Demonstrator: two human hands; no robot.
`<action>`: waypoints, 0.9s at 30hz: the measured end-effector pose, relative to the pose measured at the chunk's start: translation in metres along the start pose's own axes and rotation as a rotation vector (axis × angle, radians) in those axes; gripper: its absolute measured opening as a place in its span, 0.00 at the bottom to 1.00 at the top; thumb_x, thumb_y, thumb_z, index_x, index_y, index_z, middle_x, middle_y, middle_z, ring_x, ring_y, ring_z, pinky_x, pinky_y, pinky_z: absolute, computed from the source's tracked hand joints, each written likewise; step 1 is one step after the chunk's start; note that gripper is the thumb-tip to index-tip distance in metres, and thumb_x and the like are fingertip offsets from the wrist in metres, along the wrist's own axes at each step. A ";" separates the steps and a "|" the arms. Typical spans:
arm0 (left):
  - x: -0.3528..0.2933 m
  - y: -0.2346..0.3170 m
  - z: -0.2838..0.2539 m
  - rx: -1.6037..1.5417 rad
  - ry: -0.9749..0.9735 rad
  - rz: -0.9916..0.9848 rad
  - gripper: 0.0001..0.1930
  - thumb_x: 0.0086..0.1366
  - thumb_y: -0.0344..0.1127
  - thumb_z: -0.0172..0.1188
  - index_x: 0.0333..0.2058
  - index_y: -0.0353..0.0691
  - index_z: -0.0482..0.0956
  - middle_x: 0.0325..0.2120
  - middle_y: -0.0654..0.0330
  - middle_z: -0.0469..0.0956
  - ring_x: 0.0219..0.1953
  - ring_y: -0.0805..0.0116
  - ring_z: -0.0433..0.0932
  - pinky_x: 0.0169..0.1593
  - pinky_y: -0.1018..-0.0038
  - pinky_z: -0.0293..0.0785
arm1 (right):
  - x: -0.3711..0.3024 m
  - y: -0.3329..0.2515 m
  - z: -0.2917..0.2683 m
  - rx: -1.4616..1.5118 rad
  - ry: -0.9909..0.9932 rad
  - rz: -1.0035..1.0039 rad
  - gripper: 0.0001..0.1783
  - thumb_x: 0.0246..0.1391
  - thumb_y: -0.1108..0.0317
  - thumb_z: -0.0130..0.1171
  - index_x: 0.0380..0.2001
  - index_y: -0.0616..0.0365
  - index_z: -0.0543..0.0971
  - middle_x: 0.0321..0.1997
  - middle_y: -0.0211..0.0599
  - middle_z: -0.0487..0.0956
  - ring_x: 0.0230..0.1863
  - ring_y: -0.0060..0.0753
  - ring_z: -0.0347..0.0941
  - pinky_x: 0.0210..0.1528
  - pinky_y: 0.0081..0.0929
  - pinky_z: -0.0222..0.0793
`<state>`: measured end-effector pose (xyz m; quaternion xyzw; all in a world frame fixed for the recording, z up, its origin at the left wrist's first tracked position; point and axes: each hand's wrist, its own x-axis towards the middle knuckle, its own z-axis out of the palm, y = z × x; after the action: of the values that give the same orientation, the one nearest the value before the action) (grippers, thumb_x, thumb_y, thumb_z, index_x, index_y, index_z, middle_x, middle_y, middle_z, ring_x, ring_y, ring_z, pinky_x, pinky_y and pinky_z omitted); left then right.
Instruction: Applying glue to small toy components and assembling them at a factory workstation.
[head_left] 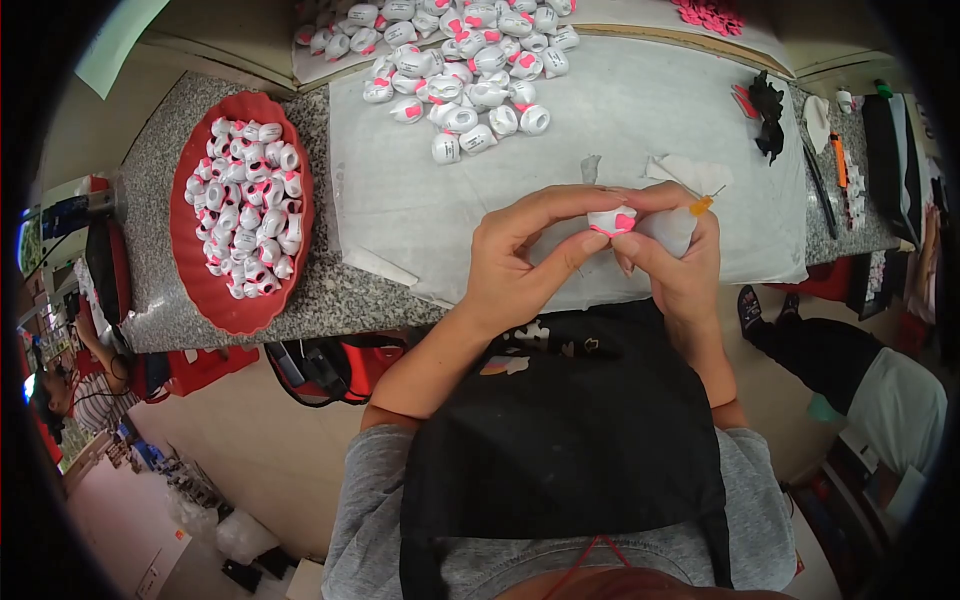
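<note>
Both of my hands meet over the cloth-covered worktop. Between the thumb and fingers of my left hand (530, 245) is a small white rounded piece (611, 221) with a pink heart and a pink lower edge. The fingertips of my right hand (680, 255) pinch its other side. Tucked in that same hand is a translucent squeeze bottle (672, 232) with an orange needle tip (704, 205), pointing up and right. Several similar white pieces (478, 137) with pink hearts lie heaped beyond my hands.
To the left, a red scalloped tray (180, 235) holds many white pieces with dark openings. A pale sheet (400, 215) covers the granite worktop (150, 310). At right lie a black clip-like object (767, 115), an orange-handled tool (839, 160) and a black rod (820, 190). Other people are at both sides.
</note>
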<state>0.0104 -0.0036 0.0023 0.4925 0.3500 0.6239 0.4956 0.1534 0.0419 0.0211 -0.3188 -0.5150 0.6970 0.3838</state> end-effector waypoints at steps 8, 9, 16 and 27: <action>0.002 0.001 0.005 -0.271 0.078 -0.093 0.11 0.51 0.21 0.51 0.37 0.29 0.69 0.36 0.55 0.70 0.40 0.69 0.69 0.42 0.76 0.66 | 0.002 -0.003 0.000 0.056 0.003 0.059 0.15 0.36 0.78 0.58 0.32 0.64 0.72 0.20 0.30 0.70 0.18 0.15 0.61 0.18 0.12 0.56; 0.002 0.000 0.003 -0.270 0.081 -0.091 0.11 0.51 0.21 0.51 0.37 0.29 0.69 0.36 0.55 0.70 0.40 0.69 0.69 0.42 0.76 0.66 | 0.002 -0.002 0.001 0.051 -0.008 0.048 0.14 0.36 0.78 0.58 0.32 0.64 0.72 0.19 0.30 0.70 0.18 0.15 0.61 0.18 0.12 0.56; -0.001 0.008 0.000 -0.217 0.037 -0.120 0.11 0.53 0.24 0.50 0.37 0.30 0.68 0.33 0.55 0.70 0.36 0.69 0.70 0.40 0.75 0.67 | 0.001 0.004 0.008 0.108 0.065 0.049 0.13 0.35 0.79 0.56 0.30 0.63 0.70 0.20 0.33 0.69 0.18 0.19 0.63 0.18 0.14 0.57; -0.021 0.074 -0.088 1.166 0.867 0.308 0.18 0.42 0.26 0.60 0.37 0.38 0.71 0.42 0.54 0.61 0.44 0.60 0.61 0.46 0.70 0.58 | 0.004 -0.002 0.000 -0.033 0.128 -0.014 0.23 0.36 0.77 0.51 0.40 0.64 0.62 0.24 0.34 0.65 0.18 0.20 0.58 0.19 0.15 0.55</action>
<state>-0.0944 -0.0387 0.0411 0.4289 0.7156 0.5376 -0.1219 0.1512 0.0457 0.0226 -0.3652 -0.5033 0.6638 0.4155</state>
